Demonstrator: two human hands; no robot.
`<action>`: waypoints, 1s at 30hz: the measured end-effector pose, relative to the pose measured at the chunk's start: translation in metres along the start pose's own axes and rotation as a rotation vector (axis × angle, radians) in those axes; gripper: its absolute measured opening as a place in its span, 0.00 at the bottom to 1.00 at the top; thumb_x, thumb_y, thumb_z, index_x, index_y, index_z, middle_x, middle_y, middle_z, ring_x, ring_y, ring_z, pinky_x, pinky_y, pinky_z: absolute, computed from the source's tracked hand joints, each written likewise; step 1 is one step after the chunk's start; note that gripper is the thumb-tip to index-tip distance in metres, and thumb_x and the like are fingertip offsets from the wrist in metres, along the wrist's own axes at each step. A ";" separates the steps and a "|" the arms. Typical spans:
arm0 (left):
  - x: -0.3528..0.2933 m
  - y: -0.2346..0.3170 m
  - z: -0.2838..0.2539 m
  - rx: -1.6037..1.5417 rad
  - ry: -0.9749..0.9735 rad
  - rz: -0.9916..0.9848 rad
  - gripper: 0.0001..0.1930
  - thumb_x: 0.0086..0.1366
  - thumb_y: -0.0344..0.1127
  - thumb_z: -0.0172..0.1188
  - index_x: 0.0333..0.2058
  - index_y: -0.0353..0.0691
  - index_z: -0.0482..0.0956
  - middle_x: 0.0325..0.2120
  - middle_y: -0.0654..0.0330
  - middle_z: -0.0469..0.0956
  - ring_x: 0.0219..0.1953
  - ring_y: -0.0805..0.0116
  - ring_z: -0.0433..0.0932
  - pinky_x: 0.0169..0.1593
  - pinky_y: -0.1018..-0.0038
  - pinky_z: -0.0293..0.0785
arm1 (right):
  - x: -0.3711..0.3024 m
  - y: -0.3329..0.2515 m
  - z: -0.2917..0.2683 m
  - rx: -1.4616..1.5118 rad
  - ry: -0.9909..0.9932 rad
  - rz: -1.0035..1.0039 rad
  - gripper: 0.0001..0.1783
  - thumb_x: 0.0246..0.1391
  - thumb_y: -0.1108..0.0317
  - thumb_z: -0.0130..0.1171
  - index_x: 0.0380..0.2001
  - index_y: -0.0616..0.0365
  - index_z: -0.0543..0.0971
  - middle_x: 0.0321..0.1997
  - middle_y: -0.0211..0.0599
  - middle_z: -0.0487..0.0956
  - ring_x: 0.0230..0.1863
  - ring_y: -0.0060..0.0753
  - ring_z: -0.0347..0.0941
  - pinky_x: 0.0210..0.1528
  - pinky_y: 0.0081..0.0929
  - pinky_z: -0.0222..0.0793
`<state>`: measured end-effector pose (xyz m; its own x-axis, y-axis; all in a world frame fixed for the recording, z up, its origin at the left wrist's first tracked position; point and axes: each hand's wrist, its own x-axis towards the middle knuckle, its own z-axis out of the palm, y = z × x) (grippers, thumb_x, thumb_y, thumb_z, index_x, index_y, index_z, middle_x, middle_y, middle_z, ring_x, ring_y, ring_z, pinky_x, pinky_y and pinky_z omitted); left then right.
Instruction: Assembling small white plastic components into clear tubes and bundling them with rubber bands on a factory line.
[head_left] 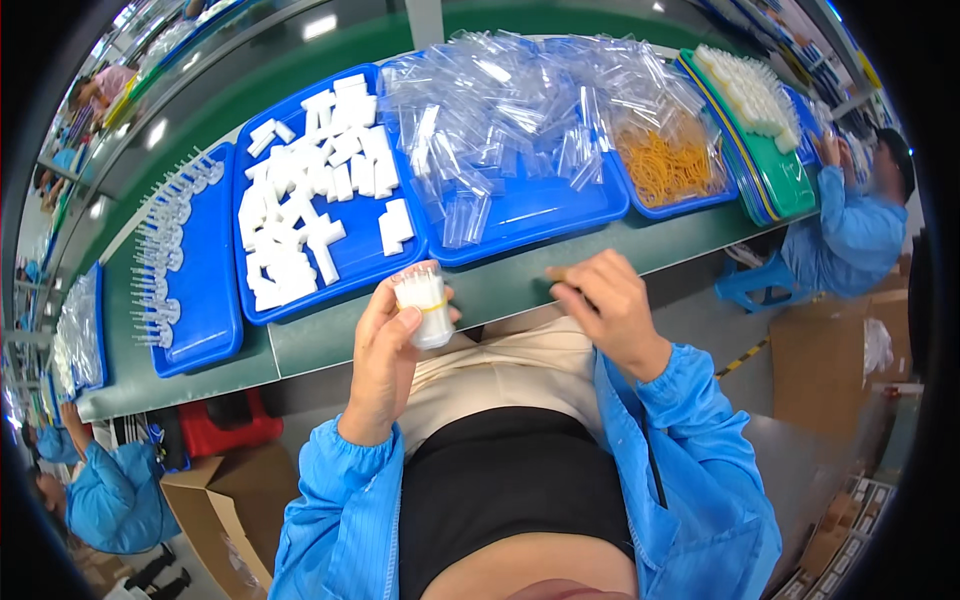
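My left hand (383, 345) is wrapped round a bundle of white pieces in clear plastic (424, 305), with a yellow rubber band round its middle. It holds the bundle in front of the table's near edge, below the blue trays. My right hand (610, 305) hovers to the right, apart from the bundle, fingers curled and thumb near the index finger. Whether something small sits between those fingertips I cannot make out. Nearest ahead is a blue tray (540, 210) heaped with clear plastic sleeves (500, 100).
White blocks (300, 200) fill another blue tray (245, 270). Clear-handled pieces (165, 250) line the tray at left. Yellow rubber bands (665, 165) lie at right, by a green tray stack (780, 190). Co-workers in blue sit at both sides; a cardboard box (235, 500) stands below left.
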<state>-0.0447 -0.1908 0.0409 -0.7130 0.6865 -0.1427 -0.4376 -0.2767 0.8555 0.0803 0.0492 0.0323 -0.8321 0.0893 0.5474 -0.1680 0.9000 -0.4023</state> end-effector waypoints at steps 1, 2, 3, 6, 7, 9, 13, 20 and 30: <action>0.000 -0.001 -0.001 -0.035 0.016 -0.041 0.25 0.67 0.39 0.57 0.59 0.32 0.67 0.46 0.54 0.76 0.43 0.66 0.78 0.50 0.70 0.74 | -0.003 0.005 -0.002 -0.002 0.005 0.008 0.12 0.48 0.73 0.66 0.38 0.58 0.84 0.29 0.32 0.78 0.30 0.35 0.71 0.33 0.33 0.64; 0.001 -0.002 0.007 0.041 0.066 -0.075 0.29 0.64 0.46 0.59 0.58 0.32 0.68 0.41 0.56 0.75 0.36 0.71 0.75 0.43 0.73 0.72 | -0.006 0.008 -0.003 -0.096 0.016 0.029 0.12 0.48 0.73 0.66 0.39 0.58 0.84 0.27 0.31 0.75 0.30 0.34 0.69 0.33 0.32 0.62; 0.003 -0.003 0.008 0.046 0.062 -0.078 0.29 0.64 0.46 0.59 0.58 0.32 0.68 0.41 0.56 0.75 0.36 0.71 0.75 0.43 0.73 0.72 | -0.007 0.011 -0.004 -0.191 0.027 0.048 0.12 0.48 0.74 0.65 0.39 0.57 0.84 0.26 0.30 0.72 0.29 0.33 0.67 0.32 0.32 0.61; 0.008 -0.008 0.012 0.166 -0.022 -0.157 0.27 0.65 0.45 0.60 0.57 0.34 0.70 0.41 0.57 0.75 0.36 0.72 0.75 0.38 0.76 0.72 | -0.002 0.015 -0.001 -0.300 -0.036 0.015 0.17 0.46 0.77 0.61 0.43 0.55 0.83 0.26 0.30 0.67 0.30 0.33 0.65 0.32 0.31 0.58; 0.009 -0.008 0.014 0.169 -0.020 -0.159 0.27 0.65 0.45 0.60 0.57 0.34 0.70 0.41 0.57 0.75 0.36 0.72 0.75 0.38 0.76 0.72 | 0.000 0.015 0.001 -0.368 -0.065 0.019 0.19 0.45 0.77 0.62 0.44 0.55 0.82 0.26 0.31 0.68 0.30 0.35 0.65 0.33 0.32 0.58; 0.011 -0.009 0.017 0.179 -0.090 -0.207 0.26 0.66 0.44 0.60 0.57 0.34 0.70 0.42 0.57 0.75 0.35 0.72 0.76 0.37 0.75 0.72 | 0.000 0.019 0.005 -0.408 -0.066 -0.004 0.20 0.44 0.77 0.61 0.45 0.55 0.82 0.26 0.30 0.68 0.30 0.34 0.65 0.33 0.32 0.58; 0.015 -0.010 0.021 0.221 -0.135 -0.213 0.25 0.66 0.41 0.60 0.57 0.33 0.69 0.46 0.56 0.75 0.36 0.70 0.77 0.38 0.74 0.74 | -0.003 0.023 0.003 -0.408 -0.111 -0.079 0.21 0.44 0.72 0.59 0.47 0.54 0.81 0.27 0.27 0.68 0.31 0.29 0.66 0.34 0.28 0.59; 0.029 -0.011 0.027 0.272 -0.170 -0.252 0.25 0.67 0.39 0.58 0.58 0.33 0.68 0.48 0.51 0.76 0.38 0.70 0.78 0.40 0.73 0.77 | 0.003 0.032 -0.004 -0.395 -0.112 -0.070 0.14 0.44 0.71 0.61 0.38 0.54 0.81 0.28 0.26 0.68 0.32 0.29 0.67 0.36 0.29 0.60; 0.046 -0.013 0.036 0.443 -0.171 -0.130 0.27 0.58 0.30 0.69 0.55 0.35 0.71 0.46 0.55 0.77 0.42 0.75 0.77 0.44 0.77 0.76 | 0.011 0.022 -0.015 0.146 -0.063 0.150 0.09 0.46 0.78 0.66 0.33 0.58 0.79 0.38 0.36 0.77 0.40 0.35 0.77 0.43 0.28 0.70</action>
<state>-0.0523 -0.1314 0.0407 -0.5512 0.8074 -0.2103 -0.2155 0.1057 0.9708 0.0749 0.0760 0.0404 -0.8841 0.1864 0.4285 -0.1111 0.8068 -0.5803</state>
